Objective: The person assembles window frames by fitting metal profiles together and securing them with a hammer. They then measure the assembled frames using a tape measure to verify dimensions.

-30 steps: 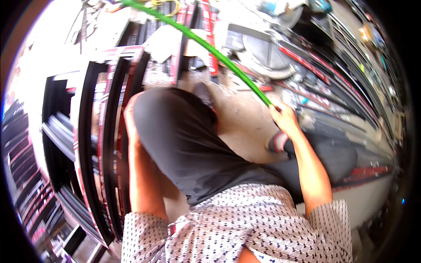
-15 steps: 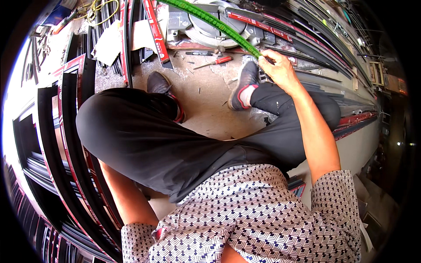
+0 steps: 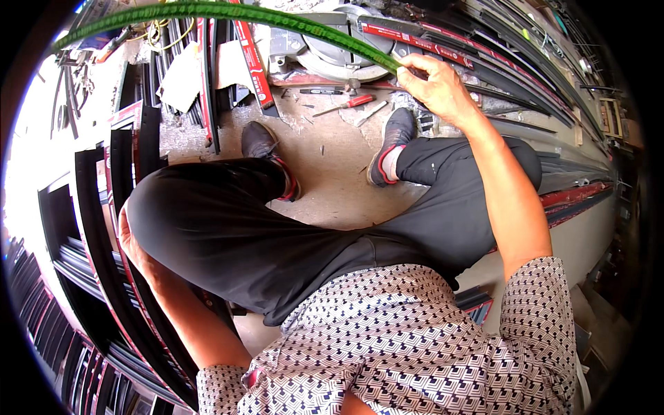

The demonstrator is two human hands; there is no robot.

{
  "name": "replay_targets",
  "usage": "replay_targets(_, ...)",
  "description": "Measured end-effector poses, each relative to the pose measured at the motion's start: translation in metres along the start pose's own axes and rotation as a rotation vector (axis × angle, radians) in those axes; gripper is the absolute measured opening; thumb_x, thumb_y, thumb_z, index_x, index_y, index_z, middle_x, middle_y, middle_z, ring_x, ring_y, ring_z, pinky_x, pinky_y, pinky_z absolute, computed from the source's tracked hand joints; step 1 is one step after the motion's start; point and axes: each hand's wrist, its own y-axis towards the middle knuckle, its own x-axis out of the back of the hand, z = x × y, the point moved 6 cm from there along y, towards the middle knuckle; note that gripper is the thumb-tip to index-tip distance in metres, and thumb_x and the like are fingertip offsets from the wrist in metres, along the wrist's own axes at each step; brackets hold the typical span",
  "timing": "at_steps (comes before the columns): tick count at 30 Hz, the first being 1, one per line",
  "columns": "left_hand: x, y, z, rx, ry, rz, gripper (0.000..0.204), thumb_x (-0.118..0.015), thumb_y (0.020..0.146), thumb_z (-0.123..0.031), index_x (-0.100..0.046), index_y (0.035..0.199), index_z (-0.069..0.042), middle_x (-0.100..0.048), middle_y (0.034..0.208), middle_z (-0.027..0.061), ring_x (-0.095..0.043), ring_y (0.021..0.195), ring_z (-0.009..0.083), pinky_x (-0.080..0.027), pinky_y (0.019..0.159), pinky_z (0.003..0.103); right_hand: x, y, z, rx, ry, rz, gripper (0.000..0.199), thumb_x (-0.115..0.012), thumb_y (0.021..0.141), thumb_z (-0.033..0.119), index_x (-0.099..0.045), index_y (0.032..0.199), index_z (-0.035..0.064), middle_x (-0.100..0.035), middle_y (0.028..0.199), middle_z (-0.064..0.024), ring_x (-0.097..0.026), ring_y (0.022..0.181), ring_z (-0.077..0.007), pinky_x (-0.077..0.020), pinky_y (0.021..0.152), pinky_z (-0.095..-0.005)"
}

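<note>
A long green tape measure blade (image 3: 277, 17) with printed markings arches across the top of the view, running from the far left edge to my right hand. My right hand (image 3: 436, 86) is closed on its right end, fingers pinched, above my right shoe. Down beside my left knee is my left hand (image 3: 126, 232), close to the black frame profiles. The knee covers most of its fingers, so what they do is hidden.
A round-based grey machine (image 3: 346, 45) stands ahead. Before it lie a red-handled screwdriver (image 3: 356, 102) and a hammer (image 3: 353, 86). Long black-and-red profiles (image 3: 422, 45) are piled at the right, and dark frames (image 3: 93, 207) stack at my left.
The tape blade now stretches across to the left edge and bows more. My right hand has shifted slightly left and up. My left hand has come into sight beside the knee.
</note>
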Motion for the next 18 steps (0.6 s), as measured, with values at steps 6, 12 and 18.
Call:
replay_targets(6, 0.004, -0.004, -0.069, -0.2, 0.13, -0.209, 0.021, -0.065, 0.108, -0.019, -0.073, 0.111, -0.001, -0.072, 0.092, 0.004, -0.066, 0.081, 0.0098, -0.054, 0.073, 0.024, -0.013, 0.039, 0.017, 0.241, -0.008, -0.033, 0.028, -0.07, 0.097, 0.029, -0.072, 0.112, 0.0065, -0.065, 0.089, -0.0084, -0.055, 0.075, -0.018, -0.0452, 0.07, -0.034)
replay_targets(12, -0.005, -0.012, -0.123, -0.534, 0.527, -0.226, 0.023, -0.071, 0.104, -0.017, -0.071, 0.121, -0.002, -0.073, 0.103, 0.0028, -0.066, 0.089, 0.0093, -0.054, 0.084, 0.026, -0.013, 0.068, 0.082, 0.342, -0.059, -0.016, 0.02, -0.069, 0.097, 0.02, -0.071, 0.106, 0.0026, -0.062, 0.089, -0.0158, -0.064, 0.083, -0.0313, -0.0496, 0.077, -0.04)
replay_targets(18, -0.021, -0.018, -0.165, -1.058, 1.046, -0.342, 0.037, -0.08, 0.086, -0.008, -0.072, 0.122, -0.009, -0.068, 0.118, 0.0126, -0.065, 0.109, 0.034, -0.052, 0.096, 0.046, -0.04, 0.122, 0.129, 0.557, -0.199, 0.095, 0.015, -0.069, 0.092, 0.014, -0.07, 0.103, 0.0037, -0.065, 0.097, -0.0168, -0.064, 0.096, -0.0369, -0.0501, 0.087, -0.0434)
